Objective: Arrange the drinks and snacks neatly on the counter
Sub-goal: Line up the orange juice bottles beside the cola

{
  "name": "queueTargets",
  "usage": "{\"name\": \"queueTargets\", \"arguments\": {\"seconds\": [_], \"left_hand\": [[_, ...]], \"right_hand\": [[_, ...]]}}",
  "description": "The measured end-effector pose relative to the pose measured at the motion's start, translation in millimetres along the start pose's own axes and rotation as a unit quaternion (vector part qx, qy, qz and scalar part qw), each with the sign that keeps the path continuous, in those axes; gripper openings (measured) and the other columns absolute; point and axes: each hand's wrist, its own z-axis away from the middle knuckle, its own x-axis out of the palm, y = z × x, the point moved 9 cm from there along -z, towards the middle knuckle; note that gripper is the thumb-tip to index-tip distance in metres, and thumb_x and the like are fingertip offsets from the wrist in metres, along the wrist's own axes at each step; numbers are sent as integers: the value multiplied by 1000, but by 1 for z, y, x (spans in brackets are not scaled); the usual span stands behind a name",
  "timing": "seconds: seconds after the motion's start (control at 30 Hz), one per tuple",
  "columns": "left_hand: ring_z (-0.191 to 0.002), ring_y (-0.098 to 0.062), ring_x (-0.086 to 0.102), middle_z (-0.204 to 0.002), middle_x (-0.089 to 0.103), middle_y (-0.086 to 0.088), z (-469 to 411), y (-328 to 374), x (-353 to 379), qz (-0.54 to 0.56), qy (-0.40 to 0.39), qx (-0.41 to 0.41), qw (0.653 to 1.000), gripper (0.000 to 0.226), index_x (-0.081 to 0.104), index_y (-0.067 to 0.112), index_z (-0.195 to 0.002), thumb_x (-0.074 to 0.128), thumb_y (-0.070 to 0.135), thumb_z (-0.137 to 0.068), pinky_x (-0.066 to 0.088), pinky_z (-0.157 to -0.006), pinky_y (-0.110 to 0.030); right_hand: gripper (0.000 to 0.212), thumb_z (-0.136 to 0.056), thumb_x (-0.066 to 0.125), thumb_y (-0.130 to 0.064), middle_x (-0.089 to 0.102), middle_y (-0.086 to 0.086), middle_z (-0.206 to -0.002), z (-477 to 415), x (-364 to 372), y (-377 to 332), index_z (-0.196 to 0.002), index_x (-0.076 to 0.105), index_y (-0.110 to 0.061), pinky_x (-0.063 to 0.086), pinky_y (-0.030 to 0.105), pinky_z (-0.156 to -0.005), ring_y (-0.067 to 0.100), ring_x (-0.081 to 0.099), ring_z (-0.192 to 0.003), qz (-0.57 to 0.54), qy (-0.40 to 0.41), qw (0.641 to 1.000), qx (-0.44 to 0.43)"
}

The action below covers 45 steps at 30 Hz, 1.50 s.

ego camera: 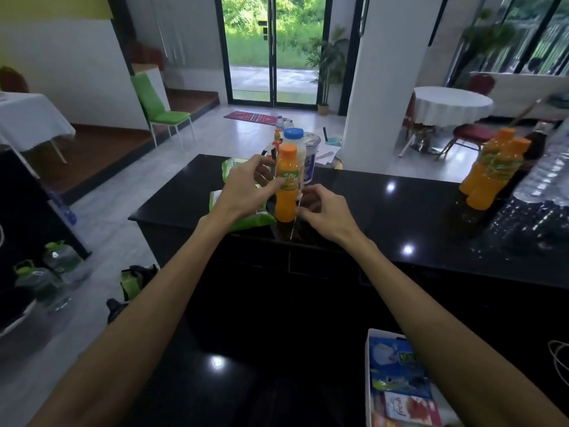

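— On the black counter (385,217), what stands in the middle for us?
— 1 upright orange drink bottle (287,186) with an orange cap. We place everything else from it.
— Our hands?
— Our left hand (243,189) grips it at the label, thumb on the front and fingers curled behind. Our right hand (323,211) sits just right of its base with curled fingers. We cannot tell whether it touches the bottle or holds anything.
— Behind it?
— Just behind it stands a white bottle with a blue cap (294,140), partly hidden.
— To its left?
— A near green snack bag (249,221) lies just left of its base, under our left wrist. A far green snack bag (231,166) lies further back, behind our left hand.
— To its right?
— Well apart, 2 more orange bottles (492,174) stand close together, with a dark bottle (537,146) and a clear water bottle (545,174) beside them.
— Nearer to us?
— A white box of snack packets (383,333), to the bottle's near right, partly under our right forearm.
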Motion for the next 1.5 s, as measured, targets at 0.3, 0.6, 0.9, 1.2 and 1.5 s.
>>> {"name": "queueTargets", "arguments": {"seconds": [0.3, 0.6, 0.9, 1.2, 1.5], "left_hand": [[-83, -2, 64, -99, 67, 9, -15, -8, 21, 29, -65, 5, 997, 40, 60, 17, -116, 74, 37, -85, 51, -68, -11], [-85, 4, 64, -94, 66, 14, -24, 54, 45, 70, -32, 60, 995, 37, 60, 21, -112, 76, 36, -83, 50, -72, -10], [-90, -11, 68, -99, 71, 0, -19, 156, 179, 169, -112, 78, 976, 39, 64, 12, -115, 76, 34, -86, 57, -83, -32], [-96, -15, 68, -107, 72, -5, 4, 238, 332, 174, -198, 71, 962, 28, 68, 5, -117, 68, 17, -92, 55, -89, -34], [-87, -9, 69, -94, 73, 2, -24, 232, 379, 188, -116, -39, 974, 18, 72, 11, -104, 72, 22, -89, 58, -81, -29]], "right_hand": [[31, -79, 73, -35, 69, -4, -89, -10, 23, -3, -104, 64, -19, 56, 37, -73, 9, 64, -74, 8, 8, 1000, 6], [37, -68, 67, -48, 68, -12, -88, 3, -35, 11, -97, 61, -25, 54, 19, -69, 0, 64, -77, -7, 47, 999, 9], [22, -70, 67, -44, 65, -19, -75, 80, -184, 87, -87, 59, -32, 50, 16, -60, -5, 62, -71, 68, 126, 989, 40], [26, -69, 70, -43, 68, -15, -73, 145, -312, 182, -91, 64, -30, 56, 25, -61, -1, 66, -66, 85, 195, 971, 107], [31, -81, 75, -38, 69, -9, -86, 117, -330, 229, -101, 68, -16, 49, 10, -66, -4, 63, -74, 81, 134, 984, 90]]}}
